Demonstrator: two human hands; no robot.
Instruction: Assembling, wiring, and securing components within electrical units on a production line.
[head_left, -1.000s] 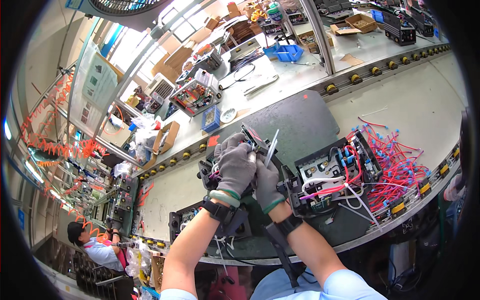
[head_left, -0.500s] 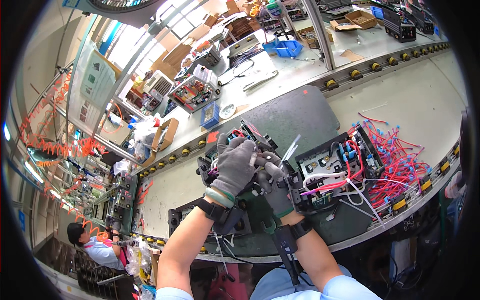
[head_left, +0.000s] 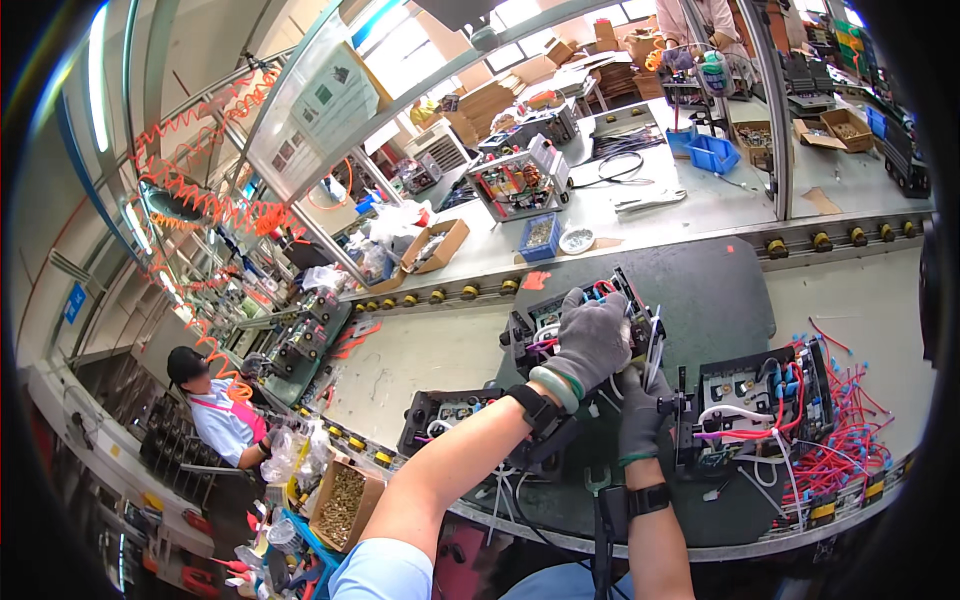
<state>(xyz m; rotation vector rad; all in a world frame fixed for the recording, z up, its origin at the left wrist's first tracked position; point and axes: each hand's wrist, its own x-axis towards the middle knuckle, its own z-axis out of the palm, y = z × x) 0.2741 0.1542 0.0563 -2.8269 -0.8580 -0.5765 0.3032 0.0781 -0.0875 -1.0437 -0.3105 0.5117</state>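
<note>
Left hand (head_left: 592,335) fingers closed over the black wired module (head_left: 560,325) on the counter (head_left: 420,350); right hand (head_left: 640,400) just below-right, gripping a thin tool (head_left: 655,350) upright beside it.

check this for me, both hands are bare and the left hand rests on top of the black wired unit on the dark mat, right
Not quite. The head view shows both hands in grey gloves, not bare. The left hand does rest on top of the black wired unit on the dark mat, with the right hand just below it.

A blue bin (head_left: 541,237) sits beside a small bowl (head_left: 579,240).
</note>
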